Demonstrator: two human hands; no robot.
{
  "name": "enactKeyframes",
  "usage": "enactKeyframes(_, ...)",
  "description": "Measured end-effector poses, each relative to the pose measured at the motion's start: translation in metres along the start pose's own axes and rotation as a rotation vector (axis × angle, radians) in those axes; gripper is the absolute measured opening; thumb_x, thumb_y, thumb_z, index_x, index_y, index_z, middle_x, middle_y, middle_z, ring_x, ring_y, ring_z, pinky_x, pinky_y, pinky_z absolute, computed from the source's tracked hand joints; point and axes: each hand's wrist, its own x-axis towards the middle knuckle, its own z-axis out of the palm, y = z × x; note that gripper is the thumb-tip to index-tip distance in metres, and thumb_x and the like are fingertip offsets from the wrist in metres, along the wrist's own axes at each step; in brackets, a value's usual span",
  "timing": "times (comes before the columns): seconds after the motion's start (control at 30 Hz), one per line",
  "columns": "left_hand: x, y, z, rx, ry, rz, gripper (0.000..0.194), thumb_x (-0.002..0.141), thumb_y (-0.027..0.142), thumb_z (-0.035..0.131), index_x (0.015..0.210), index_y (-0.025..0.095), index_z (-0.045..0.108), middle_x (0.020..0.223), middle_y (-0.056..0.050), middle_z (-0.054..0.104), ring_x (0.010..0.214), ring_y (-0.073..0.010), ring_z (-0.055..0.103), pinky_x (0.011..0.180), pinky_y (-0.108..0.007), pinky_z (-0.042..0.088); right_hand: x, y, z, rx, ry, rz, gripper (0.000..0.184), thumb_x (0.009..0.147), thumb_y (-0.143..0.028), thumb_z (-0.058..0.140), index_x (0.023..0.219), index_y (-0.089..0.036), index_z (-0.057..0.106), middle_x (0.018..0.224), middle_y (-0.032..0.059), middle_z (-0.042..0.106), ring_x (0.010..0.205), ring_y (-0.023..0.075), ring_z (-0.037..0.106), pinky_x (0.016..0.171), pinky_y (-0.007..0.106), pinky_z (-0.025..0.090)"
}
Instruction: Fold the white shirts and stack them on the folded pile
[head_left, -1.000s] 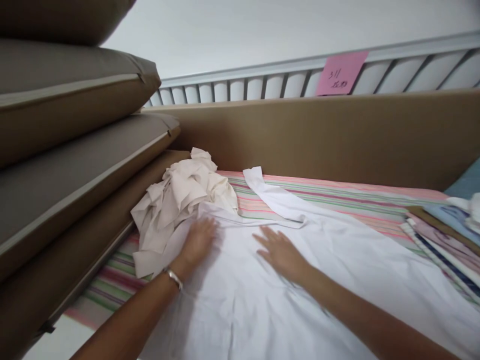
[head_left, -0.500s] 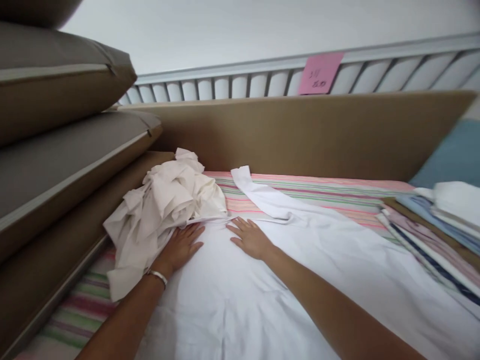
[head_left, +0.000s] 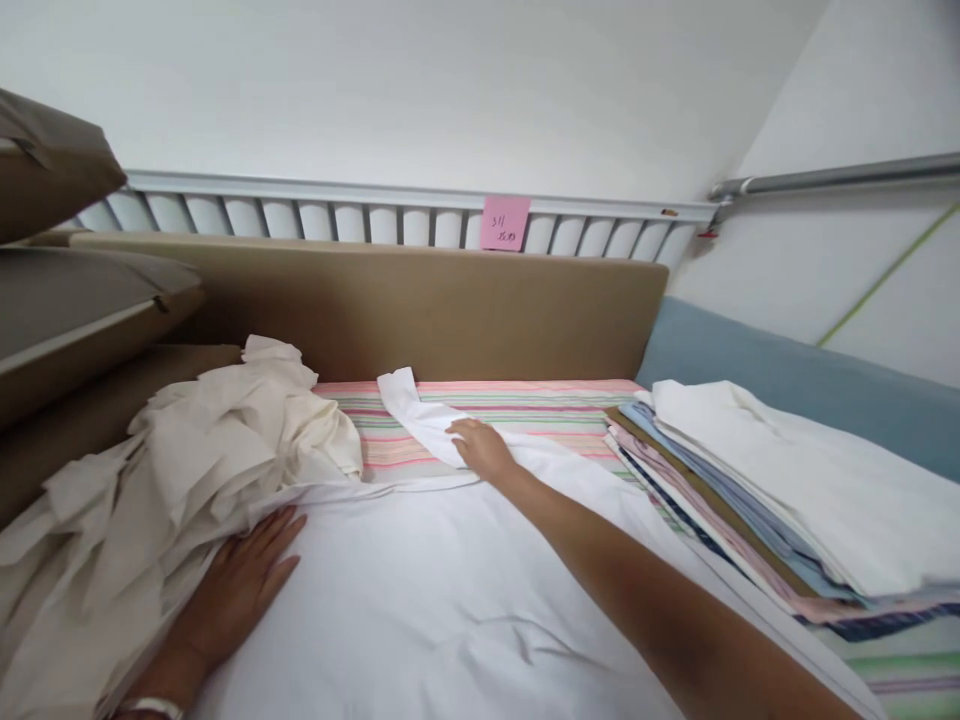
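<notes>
A white garment (head_left: 450, 600) lies spread over a striped sheet (head_left: 525, 410). My left hand (head_left: 240, 585) rests flat on its left part, fingers stretched out, beside a crumpled cream cloth (head_left: 172, 470). My right hand (head_left: 484, 450) reaches further back and lies on the garment's long white strip (head_left: 412, 410), fingers curled over it; whether it grips the strip is unclear.
Stacked brown cushions (head_left: 82, 320) rise at the left. A brown padded board (head_left: 420, 310) runs along the back under a white slatted rail with a pink note (head_left: 504, 222). A pile of folded fabrics (head_left: 765, 500) sits at the right beside a blue cushion (head_left: 787, 370).
The view has swung right and back. My right hand moved up from the garment's body to the white strip. My left hand slid toward me along the garment, next to the cream cloth.
</notes>
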Motion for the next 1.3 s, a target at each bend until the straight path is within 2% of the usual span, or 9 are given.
enactKeyframes(0.13, 0.0, 0.001, 0.001, -0.015, -0.008, -0.006, 0.048, 0.089, 0.043, 0.032, 0.137, 0.037, 0.029, 0.145, 0.002, 0.032, 0.132, -0.0193, 0.032, 0.102, -0.044, 0.035, 0.06, 0.019, 0.008, -0.026, -0.03, 0.227, 0.038, 0.082, -0.031, 0.053, 0.117, -0.018, 0.057, 0.125, 0.0078, 0.055, 0.113, 0.019, 0.051, 0.096, 0.028, 0.038)
enactKeyframes(0.3, 0.0, 0.006, -0.004, -0.01, -0.046, -0.02, 0.048, 0.09, 0.042, 0.03, 0.138, 0.034, 0.028, 0.146, -0.001, 0.031, 0.133, -0.0209, 0.031, 0.103, -0.047, 0.033, 0.101, 0.014, 0.05, -0.027, -0.114, 0.355, 0.078, 0.063, -0.044, 0.071, 0.131, -0.015, 0.043, 0.132, 0.0157, 0.048, 0.118, 0.0278, 0.046, 0.093, 0.036, 0.038)
enactKeyframes(0.4, 0.0, 0.007, -0.005, 0.006, -0.069, -0.017, 0.049, 0.091, 0.041, 0.028, 0.139, 0.033, 0.026, 0.147, 0.0, 0.029, 0.133, -0.0208, 0.029, 0.102, -0.047, 0.033, 0.103, 0.01, 0.064, -0.072, -0.132, 0.412, 0.05, 0.07, -0.034, 0.066, 0.117, -0.017, 0.056, 0.115, 0.0137, 0.06, 0.108, 0.0274, 0.053, 0.087, 0.036, 0.04)
enactKeyframes(0.5, -0.001, 0.01, -0.01, 0.029, -0.048, 0.005, 0.048, 0.09, 0.04, 0.031, 0.137, 0.031, 0.03, 0.145, -0.001, 0.034, 0.131, -0.0219, 0.033, 0.1, -0.045, 0.035, 0.098, 0.008, 0.056, -0.06, -0.103, 0.413, 0.024, 0.079, -0.027, 0.054, 0.099, -0.02, 0.065, 0.1, 0.0101, 0.066, 0.099, 0.0241, 0.058, 0.082, 0.033, 0.041)
enactKeyframes(0.7, 0.028, 0.026, -0.047, 0.105, 0.132, -0.028, 0.045, 0.086, 0.023, 0.034, 0.13, 0.021, 0.042, 0.139, -0.009, 0.042, 0.119, -0.0254, 0.046, 0.095, -0.04, 0.039, 0.097, 0.005, -0.006, 0.031, 0.008, 0.33, 0.024, 0.078, -0.031, 0.057, 0.099, -0.022, 0.066, 0.1, 0.0043, 0.067, 0.092, 0.0196, 0.058, 0.077, 0.027, 0.042)
enactKeyframes(0.83, 0.066, 0.036, -0.077, 0.187, -0.072, -0.224, 0.037, 0.083, 0.022, 0.037, 0.114, 0.014, 0.055, 0.108, -0.014, 0.062, 0.09, -0.0297, 0.061, 0.072, -0.04, 0.047, 0.093, 0.002, -0.051, 0.187, 0.079, 0.335, 0.027, 0.075, -0.031, 0.06, 0.099, -0.018, 0.066, 0.098, 0.0052, 0.067, 0.089, 0.0187, 0.058, 0.078, 0.028, 0.043)
enactKeyframes(0.93, 0.079, 0.04, -0.095, 0.218, -0.171, -0.248, 0.028, 0.082, 0.023, 0.039, 0.091, 0.012, 0.063, 0.085, -0.013, 0.065, 0.075, -0.026, 0.062, 0.065, -0.035, 0.046, 0.081, 0.002, -0.087, 0.244, 0.158, 0.359, 0.027, 0.076, -0.03, 0.059, 0.097, -0.014, 0.066, 0.093, 0.0057, 0.066, 0.085, 0.0178, 0.059, 0.077, 0.029, 0.044)
enactKeyframes(1.13, 0.051, 0.04, -0.129, 0.307, -0.116, -0.069, 0.038, 0.089, 0.022, 0.023, 0.099, 0.012, 0.058, 0.092, -0.01, 0.065, 0.087, -0.0217, 0.059, 0.077, -0.032, 0.039, 0.025, 0.0, -0.171, 0.283, 0.294, 0.228, 0.02, 0.073, -0.026, 0.059, 0.087, -0.016, 0.068, 0.087, 0.0028, 0.067, 0.081, 0.015, 0.058, 0.076, 0.026, 0.042)
enactKeyframes(1.3, -0.007, 0.044, -0.136, 0.28, -0.052, -0.082, 0.035, 0.088, 0.029, 0.027, 0.09, 0.019, 0.06, 0.088, -0.003, 0.064, 0.081, -0.0185, 0.056, 0.073, -0.028, 0.033, -0.062, -0.014, -0.224, 0.247, 0.316, 0.12, 0.017, 0.074, -0.027, 0.056, 0.08, -0.017, 0.068, 0.082, 0.0009, 0.067, 0.077, 0.0152, 0.057, 0.072, 0.026, 0.039)
